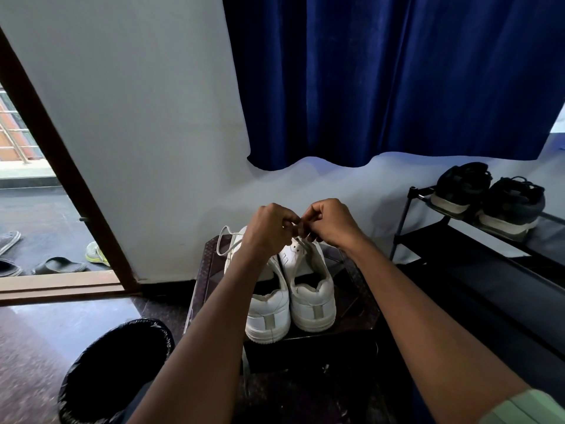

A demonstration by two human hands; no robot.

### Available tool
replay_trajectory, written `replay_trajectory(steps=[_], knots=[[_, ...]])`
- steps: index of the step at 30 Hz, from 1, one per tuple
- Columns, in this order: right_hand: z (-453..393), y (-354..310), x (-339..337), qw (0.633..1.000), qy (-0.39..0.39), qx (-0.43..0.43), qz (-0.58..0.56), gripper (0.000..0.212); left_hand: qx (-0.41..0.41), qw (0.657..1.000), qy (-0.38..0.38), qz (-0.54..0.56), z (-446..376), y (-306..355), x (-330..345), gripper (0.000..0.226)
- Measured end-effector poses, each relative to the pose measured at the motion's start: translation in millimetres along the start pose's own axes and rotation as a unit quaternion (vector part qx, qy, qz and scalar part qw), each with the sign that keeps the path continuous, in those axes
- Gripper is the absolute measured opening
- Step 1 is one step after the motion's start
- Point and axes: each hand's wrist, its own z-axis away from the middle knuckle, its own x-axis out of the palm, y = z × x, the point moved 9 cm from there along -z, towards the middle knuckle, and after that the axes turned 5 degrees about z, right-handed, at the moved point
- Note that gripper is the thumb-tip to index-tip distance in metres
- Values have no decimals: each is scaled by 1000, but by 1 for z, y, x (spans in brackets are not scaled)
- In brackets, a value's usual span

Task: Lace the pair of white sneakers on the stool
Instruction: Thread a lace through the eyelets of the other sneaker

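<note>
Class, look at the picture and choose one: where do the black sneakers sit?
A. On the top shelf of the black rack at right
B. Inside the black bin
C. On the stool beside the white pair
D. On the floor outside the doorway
A: the black sneakers rest on the rack, top shelf, at right.

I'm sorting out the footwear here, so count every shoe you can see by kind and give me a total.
White sneakers on the stool: 2
Dark sneakers on the black rack: 2
Dark slip-on sandals outside the doorway: 2
Yellow-green sneaker outside: 1
Grey shoe at the left edge, partly cut off: 1
Total: 8
</note>
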Motion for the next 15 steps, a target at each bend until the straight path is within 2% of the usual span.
replay_trajectory(steps=[2,6,10,13,15], knots=[[-3,2,1,1000,-19,14,12,3,-34,999,30,-6,1,-6,-8,7],[4,12,18,989,-124,70,45,11,-95,994,48,-31,2,-20,-13,17],[11,18,14,988,-80,112,64,24,-112,992,46,-47,4,-21,-3,21],[8,31,17,985,-70,158,3,31,-117,991,55,-43,3,-22,0,24],[8,37,18,978,-73,188,-51,26,-123,990,52,-51,5,-22,3,21]])
